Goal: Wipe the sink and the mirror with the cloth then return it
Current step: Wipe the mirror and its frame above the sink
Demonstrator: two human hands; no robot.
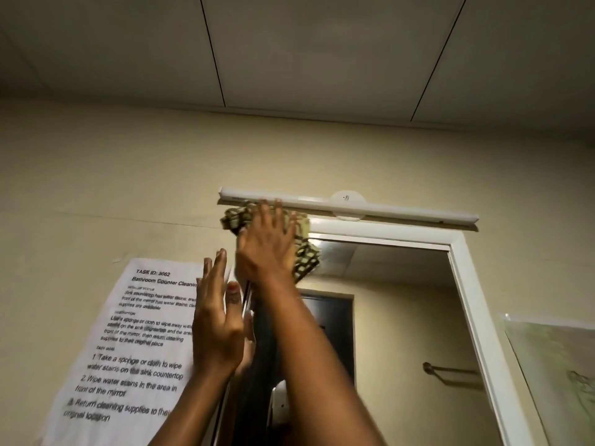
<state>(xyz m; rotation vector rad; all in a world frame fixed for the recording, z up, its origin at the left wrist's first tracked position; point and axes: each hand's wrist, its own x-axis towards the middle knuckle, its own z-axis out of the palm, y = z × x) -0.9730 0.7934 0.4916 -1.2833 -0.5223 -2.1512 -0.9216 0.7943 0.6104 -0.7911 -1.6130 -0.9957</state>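
My right hand (pixel 265 243) presses a patterned green-and-dark cloth (pixel 306 259) flat against the top left corner of the white-framed mirror (pixel 402 317), just under the light bar. The fingers are spread over the cloth, which bunches out to the left and right of the hand. My left hand (pixel 215 320) is open, fingers straight and together, resting against the mirror's left edge beside the paper sheet. Both arms reflect in the glass. The sink is out of view.
A white light bar (pixel 347 206) runs along the wall above the mirror. A printed task sheet (pixel 128 349) hangs on the wall to the left. A plastic-covered sheet (pixel 557 365) hangs at right. The mirror reflects a dark door and a towel rail.
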